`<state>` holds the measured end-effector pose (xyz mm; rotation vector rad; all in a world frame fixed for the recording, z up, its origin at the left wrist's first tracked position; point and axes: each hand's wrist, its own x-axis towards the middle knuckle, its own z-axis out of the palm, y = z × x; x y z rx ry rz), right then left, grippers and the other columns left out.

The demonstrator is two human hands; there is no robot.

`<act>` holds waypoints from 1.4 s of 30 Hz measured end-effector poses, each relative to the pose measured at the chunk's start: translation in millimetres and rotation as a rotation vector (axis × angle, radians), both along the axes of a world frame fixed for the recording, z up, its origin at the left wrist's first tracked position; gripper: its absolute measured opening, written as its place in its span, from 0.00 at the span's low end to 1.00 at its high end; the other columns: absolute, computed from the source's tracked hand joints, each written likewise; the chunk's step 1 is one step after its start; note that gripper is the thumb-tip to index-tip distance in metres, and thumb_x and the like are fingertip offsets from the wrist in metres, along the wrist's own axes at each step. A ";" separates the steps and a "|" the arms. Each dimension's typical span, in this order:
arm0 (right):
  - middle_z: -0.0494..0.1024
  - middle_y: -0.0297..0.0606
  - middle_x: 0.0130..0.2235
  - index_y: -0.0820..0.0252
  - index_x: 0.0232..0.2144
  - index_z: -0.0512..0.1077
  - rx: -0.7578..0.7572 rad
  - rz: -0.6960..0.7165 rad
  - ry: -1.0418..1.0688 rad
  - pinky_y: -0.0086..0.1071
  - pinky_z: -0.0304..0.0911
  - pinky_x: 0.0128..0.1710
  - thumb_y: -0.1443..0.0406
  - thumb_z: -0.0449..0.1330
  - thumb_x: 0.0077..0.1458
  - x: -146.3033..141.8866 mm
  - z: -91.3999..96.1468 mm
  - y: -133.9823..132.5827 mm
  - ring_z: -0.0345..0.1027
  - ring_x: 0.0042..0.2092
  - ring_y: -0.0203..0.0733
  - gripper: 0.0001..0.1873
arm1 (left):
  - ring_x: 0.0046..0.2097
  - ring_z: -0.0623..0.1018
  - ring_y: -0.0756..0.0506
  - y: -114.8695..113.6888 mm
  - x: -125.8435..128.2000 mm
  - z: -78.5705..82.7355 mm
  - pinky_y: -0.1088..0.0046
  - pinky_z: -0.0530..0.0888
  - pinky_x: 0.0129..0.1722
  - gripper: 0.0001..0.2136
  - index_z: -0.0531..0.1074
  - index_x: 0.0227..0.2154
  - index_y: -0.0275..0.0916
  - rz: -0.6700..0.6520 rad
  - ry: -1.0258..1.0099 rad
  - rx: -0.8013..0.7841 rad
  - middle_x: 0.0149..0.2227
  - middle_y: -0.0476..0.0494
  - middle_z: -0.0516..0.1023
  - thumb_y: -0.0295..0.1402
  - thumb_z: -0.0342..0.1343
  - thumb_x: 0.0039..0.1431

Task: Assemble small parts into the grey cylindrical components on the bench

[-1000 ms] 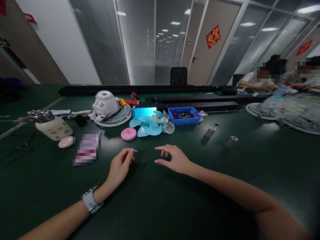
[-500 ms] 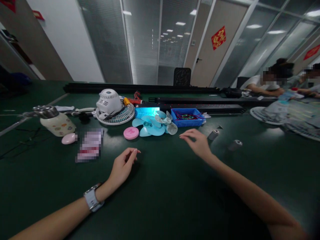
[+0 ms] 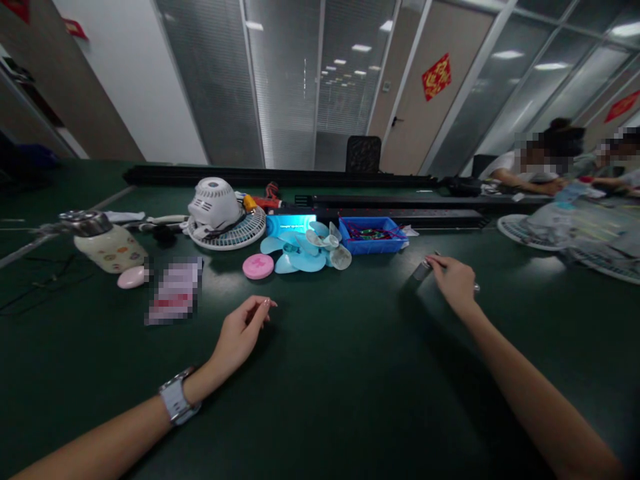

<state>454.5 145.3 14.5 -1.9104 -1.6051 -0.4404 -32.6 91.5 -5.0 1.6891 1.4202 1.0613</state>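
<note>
My right hand [image 3: 454,283] is over the table at the right. Its thumb and fingertips are pinched at the upper end of a small silver cylindrical motor [image 3: 421,271], which leans slightly. A second small metal cylinder is mostly hidden behind that hand, with only a bit of its end showing. My left hand [image 3: 243,333] rests on the table left of centre, its fingers curled together with nothing visible in them. Beyond it lie a round pink disc [image 3: 258,267] and a pile of light blue fan blades [image 3: 305,259], with clear small blades [image 3: 341,258] at the pile's right side.
Behind the blades are a lit phone screen [image 3: 295,223] and a blue bin [image 3: 377,245] of wires. A white fan body [image 3: 215,203] sits on its grille at the left, near a cream bottle [image 3: 113,250]. Long black rails [image 3: 395,215] span the back. People sit at far right.
My right hand has moved right, from the table near the blue bin to the small motor, and its fingertips have closed at its top. My left hand is nearly unmoved.
</note>
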 end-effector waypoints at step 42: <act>0.79 0.36 0.48 0.48 0.66 0.55 -0.418 1.051 0.608 0.41 0.70 0.50 0.58 0.68 0.52 -242.9 -16.8 -75.9 0.74 0.47 0.42 0.43 | 0.40 0.74 0.45 -9.6 25.4 29.6 0.69 0.71 0.40 0.09 0.82 0.39 0.46 -0.195 0.108 0.321 0.36 0.46 0.76 0.41 0.61 0.59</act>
